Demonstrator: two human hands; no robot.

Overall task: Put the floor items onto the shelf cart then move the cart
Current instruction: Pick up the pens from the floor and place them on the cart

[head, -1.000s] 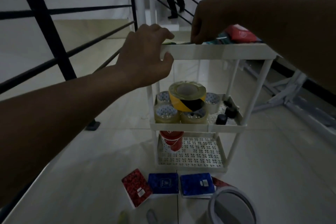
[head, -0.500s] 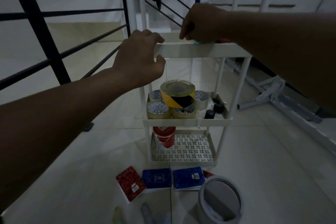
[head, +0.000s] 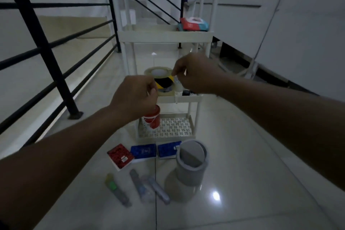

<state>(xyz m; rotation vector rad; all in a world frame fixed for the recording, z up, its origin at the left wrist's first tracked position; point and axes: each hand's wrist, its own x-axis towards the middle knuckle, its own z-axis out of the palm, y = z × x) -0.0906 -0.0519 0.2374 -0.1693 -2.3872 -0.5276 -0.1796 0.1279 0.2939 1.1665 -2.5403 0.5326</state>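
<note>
A white three-tier shelf cart (head: 164,36) stands ahead on the tiled floor. Its top tier holds a red wipes pack (head: 194,24), the middle tier a yellow-black tape roll (head: 162,78) with clear rolls, the bottom tier a red cup (head: 152,118). On the floor in front lie a red notebook (head: 120,156), two blue notebooks (head: 143,152), a grey lidded bin (head: 191,162) and several tubes (head: 141,186). My left hand (head: 135,96) and my right hand (head: 194,73) hover in front of the middle tier, both loosely closed, holding nothing that I can see.
A black stair railing (head: 46,52) runs along the left. White wall panels (head: 298,24) and a white metal frame (head: 250,69) stand on the right. Stairs rise behind the cart.
Both hands have let go of the cart's top tier and dropped down toward me. The view has pulled back, showing more floor items.
</note>
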